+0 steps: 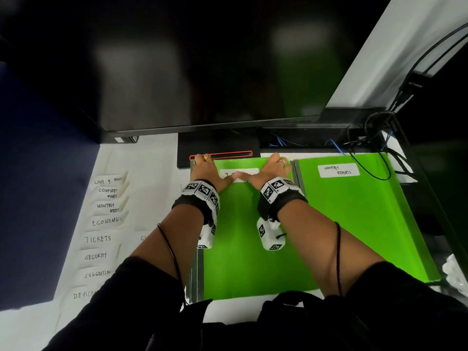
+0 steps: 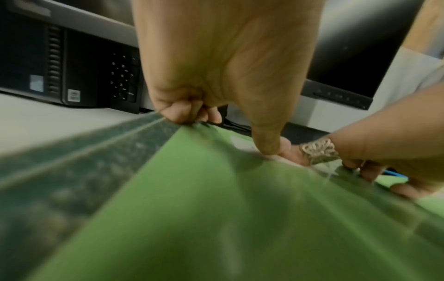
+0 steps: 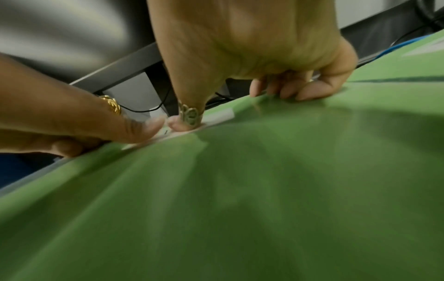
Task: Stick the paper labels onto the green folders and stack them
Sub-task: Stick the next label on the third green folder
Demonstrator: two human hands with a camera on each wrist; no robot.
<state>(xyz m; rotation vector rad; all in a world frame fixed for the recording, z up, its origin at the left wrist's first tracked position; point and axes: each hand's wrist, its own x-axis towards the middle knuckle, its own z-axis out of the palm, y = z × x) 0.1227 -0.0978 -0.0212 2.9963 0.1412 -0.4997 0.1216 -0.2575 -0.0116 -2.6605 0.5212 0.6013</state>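
A green folder (image 1: 248, 236) lies flat on the white table in front of me, with a white paper label (image 1: 239, 172) near its far edge. My left hand (image 1: 212, 171) curls its fingers over the far left edge, and its thumb presses the label (image 2: 242, 143). My right hand (image 1: 271, 171) grips the far right edge the same way, thumb on the label (image 3: 221, 114). The two thumbs almost touch at the label's lower edge. To the right lies a second green folder (image 1: 354, 211) bearing a label that reads "Monthly Reports" (image 1: 338, 170).
Several loose handwritten labels (image 1: 106, 221) lie in a column on the table's left side. A large dark monitor (image 1: 202, 59) and its stand base (image 1: 217, 148) sit just beyond the folder. Cables (image 1: 367, 148) run at the back right. Crumpled white paper (image 1: 455, 272) lies at the right edge.
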